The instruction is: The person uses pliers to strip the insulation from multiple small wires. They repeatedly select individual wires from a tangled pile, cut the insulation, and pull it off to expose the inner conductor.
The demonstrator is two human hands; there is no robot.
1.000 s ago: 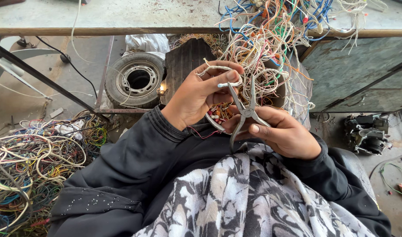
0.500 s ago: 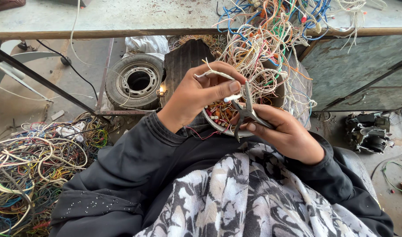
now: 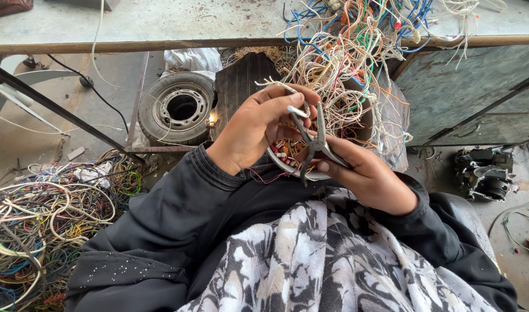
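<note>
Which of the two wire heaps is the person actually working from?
The pale tangle spilling off the bench, right behind both hands. The other heap lies on the floor, far left, untouched.

I see the grey desk with a tangle of coloured wires on it; below, the floor carries a wire pile and a tyre.

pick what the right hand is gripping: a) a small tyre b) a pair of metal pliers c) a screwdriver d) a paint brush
b, the right hand is closed round the handles of the grey metal pliers, whose tips point up at the white wire pinched in the left hand.
</note>
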